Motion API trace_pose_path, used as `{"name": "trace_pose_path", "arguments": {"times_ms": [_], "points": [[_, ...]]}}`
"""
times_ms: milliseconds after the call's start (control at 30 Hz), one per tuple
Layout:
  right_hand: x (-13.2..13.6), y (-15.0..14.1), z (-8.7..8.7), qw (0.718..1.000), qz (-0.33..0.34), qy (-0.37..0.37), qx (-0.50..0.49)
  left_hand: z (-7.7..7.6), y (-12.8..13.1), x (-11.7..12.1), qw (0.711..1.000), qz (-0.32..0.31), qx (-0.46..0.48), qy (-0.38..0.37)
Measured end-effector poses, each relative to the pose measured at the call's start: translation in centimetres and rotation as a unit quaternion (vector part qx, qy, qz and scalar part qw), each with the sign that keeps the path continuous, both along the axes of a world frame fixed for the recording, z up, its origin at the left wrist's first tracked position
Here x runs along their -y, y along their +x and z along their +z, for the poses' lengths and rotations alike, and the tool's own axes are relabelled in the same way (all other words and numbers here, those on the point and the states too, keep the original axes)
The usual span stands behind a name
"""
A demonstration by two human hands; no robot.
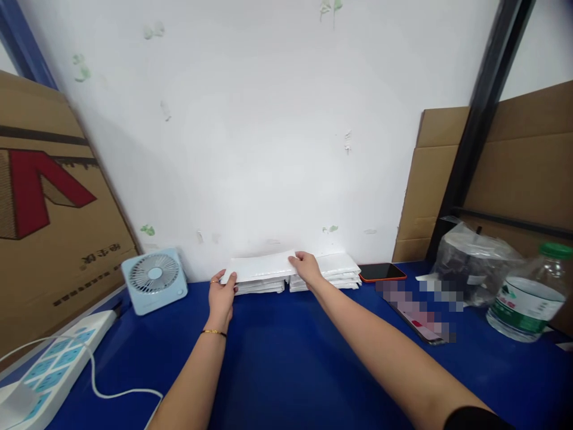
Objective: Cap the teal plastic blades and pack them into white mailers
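Observation:
Two low stacks of white flat packets lie against the white wall at the back of the blue table (pixel 286 358). My left hand (pixel 221 292) grips the left end of the top white packet (pixel 262 267) on the left stack (pixel 259 286), thumb over its edge. My right hand (pixel 305 267) pinches the right end of the same packet, which is lifted slightly above the stack. The right stack (pixel 338 272) sits just beyond my right hand.
A small light-blue fan (pixel 154 279) stands left of the stacks, with a white power strip (pixel 58 361) and cable nearer me. A phone in an orange case (pixel 382 272), a plastic bag (pixel 474 263) and a water bottle (pixel 528 295) lie right. Cardboard boxes flank both sides.

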State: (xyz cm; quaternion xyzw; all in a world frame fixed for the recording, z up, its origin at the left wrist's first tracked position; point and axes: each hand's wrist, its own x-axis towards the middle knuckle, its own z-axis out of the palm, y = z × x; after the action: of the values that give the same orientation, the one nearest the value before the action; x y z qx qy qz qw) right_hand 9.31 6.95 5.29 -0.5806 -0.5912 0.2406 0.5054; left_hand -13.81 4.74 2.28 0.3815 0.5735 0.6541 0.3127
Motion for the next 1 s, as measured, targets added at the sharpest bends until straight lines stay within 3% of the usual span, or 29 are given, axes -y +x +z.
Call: {"name": "trace_pose_path", "arguments": {"times_ms": [100,200,333,400,467,567,667,767,867,933,1000], "points": [[-2.9,-2.1,-0.1,0.999,-0.011,-0.001,0.035,-1.1,-2.1,-2.0,0.986,0.060,-0.149,-0.035],[-3.8,-1.4,-0.4,0.997,-0.008,0.001,0.076,-2.1,-2.6,-2.1,0.950,0.072,-0.294,-0.074],[-2.6,5.3,-0.3,0.991,-0.069,0.029,0.113,-2.2,-1.0,-0.9,0.898,0.133,-0.409,-0.090],[-1.8,9.9,-0.2,0.968,-0.194,0.016,0.159,-2.2,0.0,-0.4,0.876,0.144,-0.453,-0.078],[-1.2,14.0,-0.4,0.940,-0.272,-0.077,0.188,-2.3,0.8,-0.3,0.850,0.107,-0.513,-0.054],[-0.8,17.1,-0.8,0.940,-0.236,-0.160,0.185,-3.1,1.1,-0.7,0.821,0.034,-0.567,-0.045],[-0.5,17.1,-0.7,0.957,-0.194,-0.130,0.175,-3.6,1.1,-1.0,0.818,0.019,-0.571,-0.073],[0.7,16.4,0.1,0.978,-0.141,-0.056,0.144,-2.7,1.6,-0.3,0.818,0.036,-0.570,-0.072],[3.1,16.2,1.1,0.996,-0.012,0.077,0.032,-0.6,3.4,1.4,0.815,0.033,-0.578,0.006],[5.1,16.0,1.7,0.986,0.066,0.144,-0.058,0.8,5.5,3.1,0.806,-0.006,-0.587,0.080],[7.2,15.4,2.2,0.973,0.106,0.167,-0.119,1.7,8.2,4.9,0.792,-0.070,-0.590,0.136]]}}
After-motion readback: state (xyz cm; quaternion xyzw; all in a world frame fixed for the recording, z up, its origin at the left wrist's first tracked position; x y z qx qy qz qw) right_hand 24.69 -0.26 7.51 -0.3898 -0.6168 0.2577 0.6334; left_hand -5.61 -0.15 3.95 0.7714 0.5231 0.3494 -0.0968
